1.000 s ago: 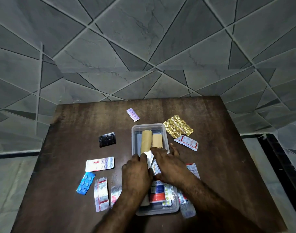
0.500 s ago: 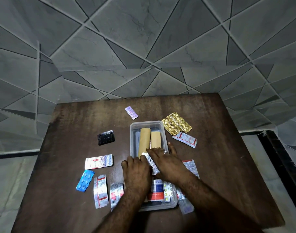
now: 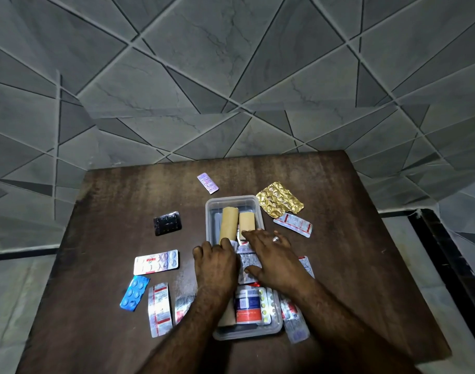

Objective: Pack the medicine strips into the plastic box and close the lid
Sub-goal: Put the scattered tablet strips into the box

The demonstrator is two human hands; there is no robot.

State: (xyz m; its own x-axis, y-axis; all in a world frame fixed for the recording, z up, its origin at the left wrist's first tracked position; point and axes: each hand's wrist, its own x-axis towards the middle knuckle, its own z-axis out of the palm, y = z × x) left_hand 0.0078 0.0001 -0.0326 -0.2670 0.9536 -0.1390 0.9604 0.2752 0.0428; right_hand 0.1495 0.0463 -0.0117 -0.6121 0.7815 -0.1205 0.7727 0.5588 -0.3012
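Observation:
A clear plastic box point(image 3: 213, 209) lies lengthwise on the brown table point(image 3: 109, 211), with no lid on it. Two tan rolls point(image 3: 229, 221) lie in its far half. Silver strips point(image 3: 247, 261) and a blue and red pack point(image 3: 247, 306) fill its near half. My left hand point(image 3: 214, 263) rests palm down on the box's left side. My right hand point(image 3: 274, 257) lies flat with spread fingers on the silver strips. Loose strips lie around the box: purple point(image 3: 208, 183), gold point(image 3: 280, 203), black point(image 3: 167, 223), white and pink point(image 3: 155, 261), blue point(image 3: 134, 292), red and silver point(image 3: 159, 309).
More strips lie at the box's right side, one red and white point(image 3: 293, 224) and another point(image 3: 297, 327) at the near right corner. A grey tiled wall point(image 3: 231, 76) rises behind the table. The table's right edge point(image 3: 393, 252) drops to a pale floor.
My right hand has spread wider and flattened on the strips in the box. My left hand has stayed on the box's left side. The view has tilted slightly.

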